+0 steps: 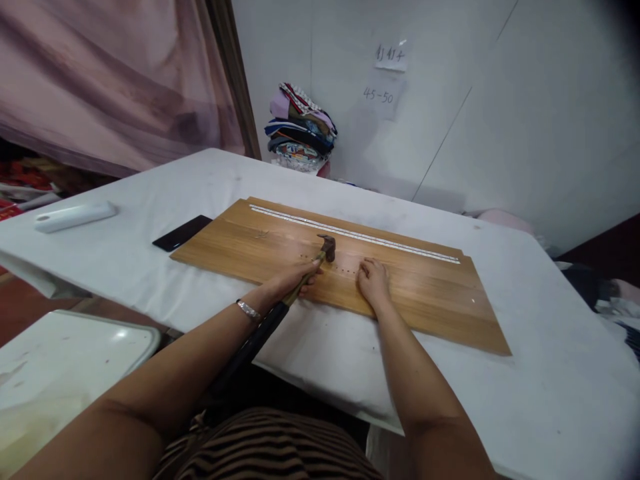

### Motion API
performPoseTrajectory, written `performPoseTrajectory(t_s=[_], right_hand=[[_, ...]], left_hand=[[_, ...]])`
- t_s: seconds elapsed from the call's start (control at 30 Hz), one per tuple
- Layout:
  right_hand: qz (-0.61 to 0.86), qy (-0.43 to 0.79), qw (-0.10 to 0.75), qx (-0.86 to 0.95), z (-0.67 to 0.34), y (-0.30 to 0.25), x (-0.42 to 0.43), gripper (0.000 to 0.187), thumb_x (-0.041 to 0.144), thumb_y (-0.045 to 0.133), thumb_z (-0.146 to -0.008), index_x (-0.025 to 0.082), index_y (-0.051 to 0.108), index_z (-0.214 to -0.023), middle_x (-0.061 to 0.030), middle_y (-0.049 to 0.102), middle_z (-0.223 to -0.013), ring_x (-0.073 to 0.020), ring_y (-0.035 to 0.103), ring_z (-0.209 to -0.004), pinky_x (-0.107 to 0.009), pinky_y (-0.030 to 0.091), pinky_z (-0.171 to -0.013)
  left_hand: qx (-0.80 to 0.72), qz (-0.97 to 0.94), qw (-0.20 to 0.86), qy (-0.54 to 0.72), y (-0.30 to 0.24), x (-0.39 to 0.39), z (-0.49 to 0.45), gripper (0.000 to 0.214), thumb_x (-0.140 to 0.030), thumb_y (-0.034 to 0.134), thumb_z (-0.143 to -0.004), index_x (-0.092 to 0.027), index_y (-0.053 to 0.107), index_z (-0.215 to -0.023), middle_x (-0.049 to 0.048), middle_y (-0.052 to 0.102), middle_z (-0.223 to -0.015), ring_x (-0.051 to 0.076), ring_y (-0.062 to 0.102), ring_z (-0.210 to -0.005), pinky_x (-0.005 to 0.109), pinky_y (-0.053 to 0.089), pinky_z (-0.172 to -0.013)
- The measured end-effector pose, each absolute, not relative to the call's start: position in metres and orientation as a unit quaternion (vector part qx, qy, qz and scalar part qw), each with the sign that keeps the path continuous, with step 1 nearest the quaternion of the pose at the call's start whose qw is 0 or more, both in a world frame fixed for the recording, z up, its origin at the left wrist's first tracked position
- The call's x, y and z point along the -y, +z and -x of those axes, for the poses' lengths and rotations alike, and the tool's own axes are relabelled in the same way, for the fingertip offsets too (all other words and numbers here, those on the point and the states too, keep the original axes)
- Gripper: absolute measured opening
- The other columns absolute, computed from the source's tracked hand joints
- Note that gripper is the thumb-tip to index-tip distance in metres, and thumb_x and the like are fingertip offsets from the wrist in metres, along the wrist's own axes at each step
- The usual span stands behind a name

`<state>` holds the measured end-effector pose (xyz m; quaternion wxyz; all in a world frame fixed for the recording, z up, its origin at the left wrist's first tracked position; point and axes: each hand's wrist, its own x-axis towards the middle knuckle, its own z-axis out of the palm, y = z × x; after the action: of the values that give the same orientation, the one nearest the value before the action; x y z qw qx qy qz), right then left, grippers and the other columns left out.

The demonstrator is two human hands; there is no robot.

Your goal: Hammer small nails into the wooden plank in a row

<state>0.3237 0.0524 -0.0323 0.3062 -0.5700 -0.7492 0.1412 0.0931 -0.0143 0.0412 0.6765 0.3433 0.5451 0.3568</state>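
My left hand [294, 279] is closed around the upper handle of a claw hammer [328, 247], just below its metal head. The long handle, with a black grip, slants back under my left forearm. Beneath both hands lies a flat wooden board [430, 293]. A row of small dark nail heads or holes [345, 269] runs between my hands; which they are I cannot tell. At the right end of that row, my right hand [374, 280] rests on the board with fingers curled together. Whatever its fingertips hold is hidden. A few thin loose nails [261, 235] lie on the board's left part.
Two pale strips [355, 235] stretch along the board's far side. A black flat panel [182, 233] touches its left end. On the white-covered table [550, 373] lies a white object [75, 217]. Folded cloths [301, 130] are stacked by the wall; a white stool [75, 353] stands lower left.
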Motion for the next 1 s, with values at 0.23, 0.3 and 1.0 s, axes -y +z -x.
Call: performPoseTrajectory(t_s=[0.23,0.3,1.0], right_hand=[[0.572,0.14,0.299,0.751,-0.3235,-0.0306,-0.0525,0.031,0.015,0.05,-0.085,0.018,0.073,-0.105,-0.0124,0.066,-0.126,-0.0264,0.053,-0.121,-0.043,0.031,-0.106],[0.573,0.138,0.298,0.751,-0.3233,-0.0305,-0.0523,0.031,0.015,0.05,-0.085,0.018,0.073,-0.105,-0.0127,0.066,-0.126,-0.0267,0.053,-0.121,-0.043,0.03,-0.107],[0.578,0.137,0.293,0.75,-0.3215,-0.0258,-0.0504,0.031,0.015,0.049,-0.085,0.018,0.073,-0.104,-0.0125,0.066,-0.126,-0.0271,0.053,-0.121,-0.043,0.03,-0.106]], left_hand=[[-0.548,-0.329,0.686,0.348,0.0441,0.0181,-0.0967,0.045,-0.059,0.063,-0.081,-0.016,0.054,-0.087,-0.0071,0.041,-0.056,0.004,0.03,-0.038,0.018,0.02,-0.036],[-0.547,-0.329,0.685,0.352,0.0438,0.0187,-0.097,0.044,-0.059,0.064,-0.081,-0.016,0.054,-0.087,-0.007,0.041,-0.057,0.004,0.031,-0.039,0.018,0.02,-0.036],[-0.551,-0.338,0.682,0.342,0.0432,0.0185,-0.0981,0.039,-0.056,0.056,-0.086,-0.017,0.052,-0.088,-0.0066,0.04,-0.058,0.004,0.029,-0.038,0.018,0.021,-0.037]])
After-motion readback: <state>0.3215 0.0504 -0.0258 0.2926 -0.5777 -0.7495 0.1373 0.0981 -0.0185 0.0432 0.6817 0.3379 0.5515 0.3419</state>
